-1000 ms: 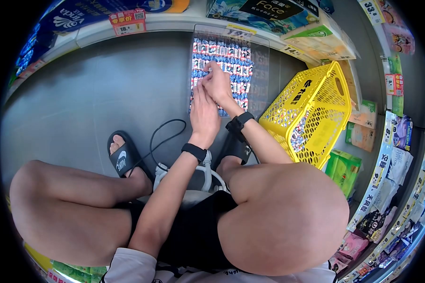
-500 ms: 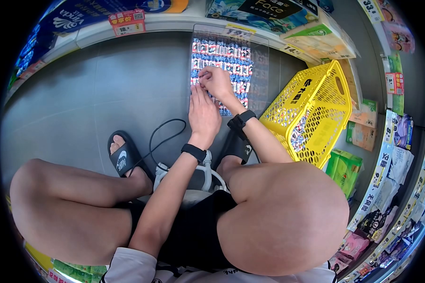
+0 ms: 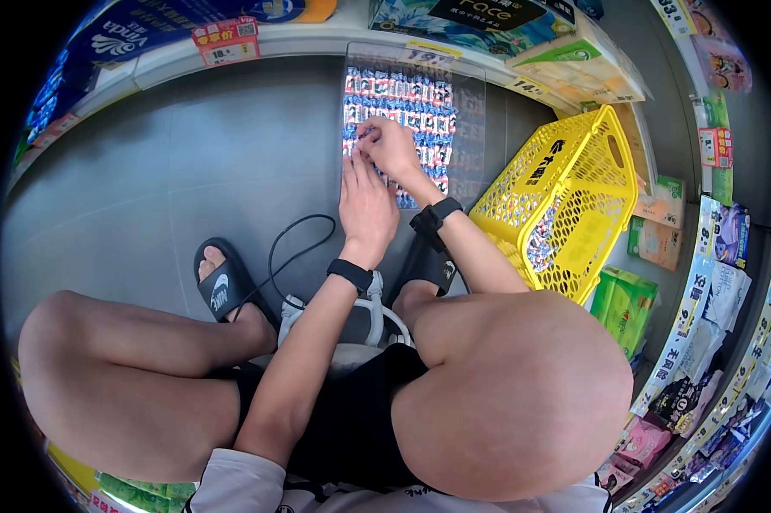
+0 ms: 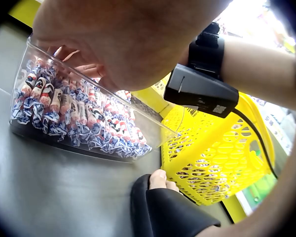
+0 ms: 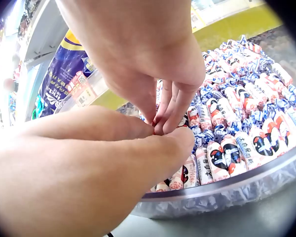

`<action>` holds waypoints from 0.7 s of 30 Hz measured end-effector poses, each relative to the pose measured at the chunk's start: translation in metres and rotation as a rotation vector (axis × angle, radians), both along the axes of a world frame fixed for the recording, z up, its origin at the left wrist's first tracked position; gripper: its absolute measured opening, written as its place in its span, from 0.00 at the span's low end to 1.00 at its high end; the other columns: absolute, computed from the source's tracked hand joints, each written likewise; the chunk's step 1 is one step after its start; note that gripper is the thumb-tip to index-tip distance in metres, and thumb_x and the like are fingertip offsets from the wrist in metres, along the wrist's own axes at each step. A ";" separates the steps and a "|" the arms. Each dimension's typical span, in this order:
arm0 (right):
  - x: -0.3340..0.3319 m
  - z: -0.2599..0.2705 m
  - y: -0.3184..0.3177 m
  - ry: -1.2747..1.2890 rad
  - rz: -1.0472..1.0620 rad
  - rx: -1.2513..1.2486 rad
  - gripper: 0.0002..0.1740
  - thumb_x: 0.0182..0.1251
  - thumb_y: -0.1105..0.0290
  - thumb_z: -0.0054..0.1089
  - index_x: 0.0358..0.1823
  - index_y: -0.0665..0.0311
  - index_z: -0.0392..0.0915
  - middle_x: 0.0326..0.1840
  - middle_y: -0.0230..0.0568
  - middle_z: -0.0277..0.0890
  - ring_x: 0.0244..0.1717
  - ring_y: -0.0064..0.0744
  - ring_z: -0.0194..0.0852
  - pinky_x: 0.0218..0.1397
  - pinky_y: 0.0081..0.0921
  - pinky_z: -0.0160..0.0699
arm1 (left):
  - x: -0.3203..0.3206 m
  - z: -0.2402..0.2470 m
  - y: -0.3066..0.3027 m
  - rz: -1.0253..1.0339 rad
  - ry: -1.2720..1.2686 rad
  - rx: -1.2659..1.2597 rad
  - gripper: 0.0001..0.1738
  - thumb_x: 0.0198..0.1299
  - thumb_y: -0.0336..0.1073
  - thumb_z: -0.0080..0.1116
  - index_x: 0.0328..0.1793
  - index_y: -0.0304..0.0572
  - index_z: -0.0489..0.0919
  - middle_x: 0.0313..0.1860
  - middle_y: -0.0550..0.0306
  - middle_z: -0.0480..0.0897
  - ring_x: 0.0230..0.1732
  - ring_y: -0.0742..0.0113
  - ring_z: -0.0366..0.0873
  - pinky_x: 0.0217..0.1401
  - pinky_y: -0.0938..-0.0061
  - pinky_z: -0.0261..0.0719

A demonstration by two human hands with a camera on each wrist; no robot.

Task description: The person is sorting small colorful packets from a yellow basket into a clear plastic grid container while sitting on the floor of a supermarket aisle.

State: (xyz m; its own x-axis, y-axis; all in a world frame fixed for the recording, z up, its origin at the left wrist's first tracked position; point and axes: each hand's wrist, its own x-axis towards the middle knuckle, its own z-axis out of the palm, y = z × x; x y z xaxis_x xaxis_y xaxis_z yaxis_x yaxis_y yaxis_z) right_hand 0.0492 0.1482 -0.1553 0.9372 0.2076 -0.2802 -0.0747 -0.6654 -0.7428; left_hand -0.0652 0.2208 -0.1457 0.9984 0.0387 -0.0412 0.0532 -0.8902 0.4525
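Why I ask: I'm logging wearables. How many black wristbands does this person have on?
2: the left wristband sits on the left wrist, the right wristband on the right wrist. None looks hidden.

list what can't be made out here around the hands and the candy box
The candy that the right hand pinches: head view, knuckles cover it; right wrist view, the left hand leaves only a red tip.
Fingertips of the left hand: left wrist view, blurred palm fills the frame.
Contents of the yellow basket: head view, mesh hides most.
Print on the price tag: head view, too small.
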 end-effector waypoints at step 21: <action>-0.001 0.000 -0.003 0.020 -0.003 0.087 0.13 0.64 0.86 0.61 0.48 0.68 0.87 0.33 0.42 0.88 0.34 0.27 0.91 0.41 0.25 0.90 | -0.001 -0.003 -0.001 0.027 -0.025 -0.032 0.45 0.70 0.49 0.60 0.79 0.14 0.61 0.79 0.26 0.65 0.84 0.36 0.58 0.85 0.48 0.58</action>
State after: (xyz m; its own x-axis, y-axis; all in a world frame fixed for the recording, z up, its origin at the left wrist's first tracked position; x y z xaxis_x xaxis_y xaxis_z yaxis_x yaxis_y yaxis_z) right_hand 0.0477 0.1449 -0.1549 0.9324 0.2290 -0.2795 -0.0917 -0.5982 -0.7961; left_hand -0.0662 0.2197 -0.1488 0.9977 0.0646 -0.0179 0.0652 -0.8735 0.4824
